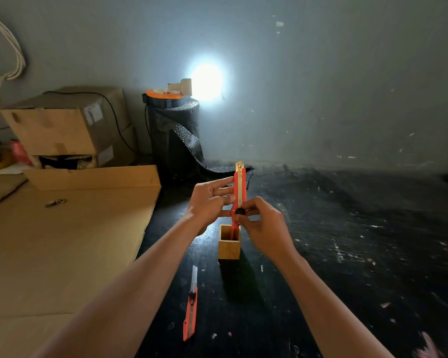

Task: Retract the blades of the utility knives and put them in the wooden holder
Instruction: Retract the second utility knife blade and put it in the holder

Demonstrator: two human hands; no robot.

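While the dark floor fills the right and centre with scuffs and white flecks, a flat cardboard sheet takes the left; its right edge runs diagonally, well apart from the work spot. Stacked cardboard boxes sit at the back left against the wall. A roll of black mesh stands beside them, with a lit lamp on top; its loose end trails across the floor behind the hands. Floor to the right of the holder is open.

Wooden holder: small, square, open top, upright on the floor at centre. First utility knife stands upright with its tail end down inside the holder; a short bit of blade shows at its top end.

Left hand: fingers mostly straight, steadying the knife body from the left, thumb behind. Right hand: thumb and fingers pinched on the black slider knob at mid-body.

Second utility knife lies flat on the floor near the holder, towards the camera, between the forearms, blade extended and pointing away. Small metal clip lies on the cardboard, far left.
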